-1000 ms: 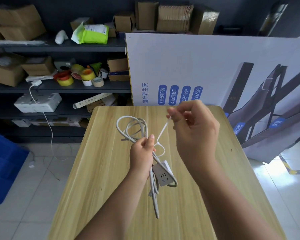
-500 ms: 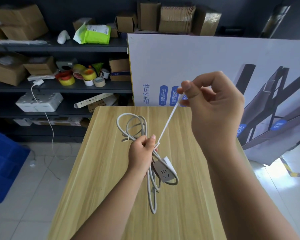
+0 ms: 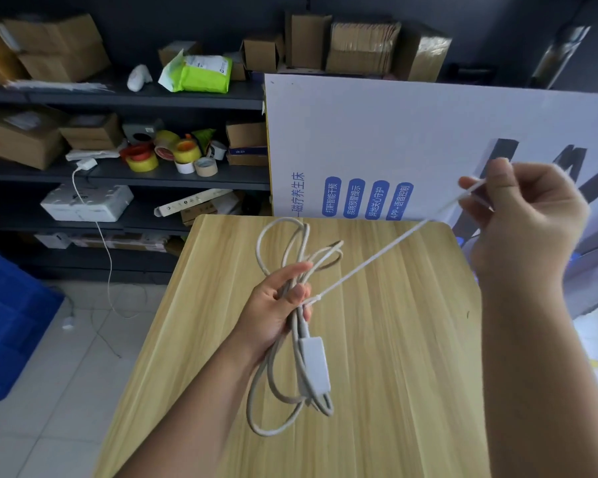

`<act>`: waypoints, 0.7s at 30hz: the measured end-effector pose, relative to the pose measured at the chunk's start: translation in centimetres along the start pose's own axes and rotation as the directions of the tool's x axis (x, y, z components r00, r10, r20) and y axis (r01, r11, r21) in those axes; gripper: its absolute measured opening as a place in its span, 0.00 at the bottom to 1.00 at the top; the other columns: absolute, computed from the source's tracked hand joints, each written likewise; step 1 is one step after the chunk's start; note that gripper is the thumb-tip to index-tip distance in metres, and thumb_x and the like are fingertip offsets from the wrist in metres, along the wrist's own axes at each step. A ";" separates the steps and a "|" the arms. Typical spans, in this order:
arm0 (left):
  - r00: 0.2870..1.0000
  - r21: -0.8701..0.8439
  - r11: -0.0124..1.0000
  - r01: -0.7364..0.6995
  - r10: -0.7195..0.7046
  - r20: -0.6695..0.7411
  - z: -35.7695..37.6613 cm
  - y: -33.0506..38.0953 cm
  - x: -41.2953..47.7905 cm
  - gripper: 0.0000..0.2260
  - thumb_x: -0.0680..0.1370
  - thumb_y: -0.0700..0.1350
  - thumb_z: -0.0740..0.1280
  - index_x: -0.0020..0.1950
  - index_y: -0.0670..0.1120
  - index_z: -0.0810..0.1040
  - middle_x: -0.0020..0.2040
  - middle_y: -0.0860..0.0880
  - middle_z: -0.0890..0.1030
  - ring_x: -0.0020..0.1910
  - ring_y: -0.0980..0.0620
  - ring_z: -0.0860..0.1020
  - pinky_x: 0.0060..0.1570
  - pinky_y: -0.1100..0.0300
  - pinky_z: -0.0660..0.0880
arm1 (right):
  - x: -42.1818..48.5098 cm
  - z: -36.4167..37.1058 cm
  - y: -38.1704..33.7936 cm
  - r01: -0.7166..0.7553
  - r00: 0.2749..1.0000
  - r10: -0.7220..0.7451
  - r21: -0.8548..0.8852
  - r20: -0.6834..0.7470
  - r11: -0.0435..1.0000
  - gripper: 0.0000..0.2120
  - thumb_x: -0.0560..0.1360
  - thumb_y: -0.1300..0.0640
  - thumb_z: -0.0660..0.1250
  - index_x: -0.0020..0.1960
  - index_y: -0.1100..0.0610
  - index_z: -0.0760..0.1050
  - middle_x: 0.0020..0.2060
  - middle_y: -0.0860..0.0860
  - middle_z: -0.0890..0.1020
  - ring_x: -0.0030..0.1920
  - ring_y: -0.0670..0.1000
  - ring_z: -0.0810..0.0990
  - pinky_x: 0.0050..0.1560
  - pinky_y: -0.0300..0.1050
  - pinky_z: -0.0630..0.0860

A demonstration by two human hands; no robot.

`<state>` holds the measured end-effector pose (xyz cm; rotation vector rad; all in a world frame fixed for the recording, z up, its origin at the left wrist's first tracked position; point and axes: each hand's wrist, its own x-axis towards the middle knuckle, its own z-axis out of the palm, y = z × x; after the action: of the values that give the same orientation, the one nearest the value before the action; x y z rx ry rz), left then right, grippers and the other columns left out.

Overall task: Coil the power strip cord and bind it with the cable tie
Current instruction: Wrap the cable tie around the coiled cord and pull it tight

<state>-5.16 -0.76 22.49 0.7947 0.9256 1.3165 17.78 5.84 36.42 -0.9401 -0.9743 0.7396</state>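
My left hand (image 3: pixel 277 312) grips the middle of a coiled light grey cord (image 3: pixel 283 243) above the wooden table (image 3: pixel 394 339). Loops stick out past the fingers toward the far edge and hang below the palm. The white power strip block (image 3: pixel 315 365) dangles under the hand. A white cable tie (image 3: pixel 377 257) is cinched around the bundle at my thumb, and its long tail runs taut up and to the right. My right hand (image 3: pixel 522 222) pinches the end of that tail, held high beyond the table's right edge.
A large white printed cardboard box (image 3: pixel 359 139) stands behind the table. Dark shelves (image 3: pixel 118 174) at the left hold cartons, tape rolls and a white device with a trailing cable. A blue crate (image 3: pixel 7 322) sits on the tiled floor at the left.
My right hand has pulled the tie's tail up and far to the right, closing the loose loop tight on the bundle. The left hand turned the coil, so the strip block hangs lower.
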 end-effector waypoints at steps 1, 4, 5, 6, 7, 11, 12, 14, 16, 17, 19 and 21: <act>1.000 0.006 1.000 -0.006 0.006 0.021 0.1 0.1 -0.1 0.23 0.62 0.57 0.81 0.54 0.52 0.84 0.39 0.46 0.76 0.29 0.52 0.76 0.32 0.60 0.76 | 0.5 -0.4 0.7 -0.030 0.999 0.030 0.009 -0.021 1.000 0.10 0.79 0.60 0.67 0.39 0.55 0.73 0.35 0.54 0.77 0.44 0.52 0.87 0.40 0.41 0.80; 0.998 -0.016 0.999 -0.028 0.029 0.062 0.6 0.7 -0.4 0.22 0.63 0.57 0.80 0.54 0.53 0.84 0.39 0.47 0.76 0.29 0.52 0.76 0.33 0.61 0.76 | 2.1 -1.9 3.6 -0.138 0.985 0.143 0.056 -0.099 0.989 0.10 0.79 0.60 0.67 0.39 0.55 0.73 0.34 0.54 0.76 0.41 0.53 0.87 0.41 0.42 0.80; 0.995 -0.059 0.998 -0.034 0.039 0.090 0.7 1.1 -0.5 0.21 0.64 0.55 0.80 0.54 0.53 0.84 0.39 0.47 0.76 0.29 0.52 0.76 0.33 0.61 0.77 | 2.5 -2.5 4.8 -0.183 0.974 0.191 0.075 -0.120 0.980 0.10 0.78 0.60 0.68 0.39 0.56 0.73 0.34 0.54 0.76 0.39 0.52 0.86 0.42 0.43 0.80; 0.991 -0.110 0.993 -0.035 0.049 0.124 1.0 1.5 -0.6 0.20 0.64 0.53 0.81 0.54 0.52 0.84 0.40 0.47 0.77 0.29 0.52 0.77 0.32 0.62 0.77 | 2.8 -3.1 6.0 -0.228 0.962 0.238 0.088 -0.136 0.970 0.10 0.78 0.60 0.68 0.39 0.56 0.73 0.34 0.54 0.76 0.38 0.50 0.85 0.44 0.44 0.80; 0.987 -0.140 0.989 -0.036 0.057 0.153 1.2 1.9 -0.7 0.19 0.65 0.50 0.81 0.54 0.52 0.84 0.41 0.46 0.78 0.29 0.51 0.77 0.32 0.62 0.77 | 3.0 -3.6 7.3 -0.271 0.948 0.283 0.100 -0.147 0.957 0.10 0.78 0.60 0.68 0.38 0.56 0.73 0.35 0.55 0.76 0.38 0.50 0.85 0.46 0.45 0.80; 0.987 0.022 1.000 -0.021 0.018 0.158 2.0 2.6 -1.0 0.18 0.74 0.36 0.71 0.59 0.55 0.84 0.47 0.41 0.84 0.34 0.51 0.80 0.38 0.61 0.79 | 3.2 -4.6 9.8 -0.357 0.902 0.392 0.202 -0.178 0.912 0.11 0.79 0.60 0.68 0.38 0.56 0.74 0.35 0.55 0.77 0.37 0.50 0.85 0.48 0.44 0.79; 0.986 0.075 0.997 0.015 -0.027 0.164 1.9 2.4 -1.0 0.20 0.75 0.34 0.68 0.61 0.55 0.83 0.46 0.39 0.83 0.38 0.51 0.82 0.40 0.60 0.80 | 3.4 -4.6 9.8 -0.348 0.906 0.386 0.212 -0.175 0.913 0.10 0.79 0.60 0.68 0.39 0.56 0.74 0.35 0.55 0.76 0.37 0.50 0.85 0.47 0.44 0.79; 0.981 0.125 0.989 0.078 -0.098 0.169 2.0 2.0 -1.3 0.22 0.77 0.31 0.65 0.62 0.55 0.82 0.44 0.33 0.79 0.41 0.51 0.84 0.42 0.61 0.80 | 3.9 -4.4 9.5 -0.322 0.923 0.351 0.185 -0.158 0.929 0.10 0.78 0.59 0.68 0.39 0.56 0.74 0.36 0.55 0.76 0.38 0.51 0.86 0.45 0.43 0.80; 0.979 0.088 0.989 0.120 -0.132 0.153 2.1 1.4 -1.5 0.21 0.76 0.32 0.66 0.61 0.54 0.82 0.45 0.33 0.78 0.36 0.53 0.82 0.38 0.63 0.78 | 4.1 -4.0 8.9 -0.304 0.938 0.321 0.137 -0.129 0.943 0.10 0.78 0.58 0.68 0.39 0.56 0.74 0.36 0.56 0.77 0.41 0.52 0.86 0.42 0.42 0.80; 0.981 0.072 0.989 0.129 -0.137 0.138 2.2 1.2 -1.5 0.20 0.74 0.34 0.68 0.60 0.54 0.83 0.44 0.36 0.79 0.33 0.54 0.80 0.37 0.63 0.77 | 4.0 -3.7 8.7 -0.301 0.942 0.315 0.129 -0.117 0.945 0.10 0.79 0.58 0.68 0.39 0.55 0.74 0.36 0.56 0.77 0.41 0.53 0.86 0.41 0.42 0.80; 0.989 0.088 0.989 0.116 -0.123 0.085 2.5 0.7 -1.3 0.19 0.71 0.38 0.72 0.58 0.54 0.84 0.39 0.45 0.80 0.31 0.54 0.76 0.36 0.62 0.76 | 3.6 -3.4 8.1 -0.291 0.947 0.305 0.138 -0.097 0.947 0.10 0.79 0.58 0.67 0.39 0.56 0.73 0.35 0.57 0.76 0.41 0.54 0.85 0.38 0.41 0.79; 0.997 0.152 0.985 0.083 -0.080 -0.024 2.7 0.3 -0.8 0.16 0.71 0.38 0.75 0.56 0.54 0.85 0.33 0.50 0.79 0.31 0.53 0.74 0.37 0.60 0.76 | 3.0 -3.2 7.3 -0.268 0.956 0.283 0.164 -0.074 0.949 0.10 0.79 0.58 0.67 0.40 0.56 0.73 0.34 0.57 0.76 0.41 0.54 0.85 0.38 0.42 0.79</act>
<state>-2.90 -1.40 23.99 0.8547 1.0720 1.1939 21.08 10.47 30.10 -0.9788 -0.6976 0.9811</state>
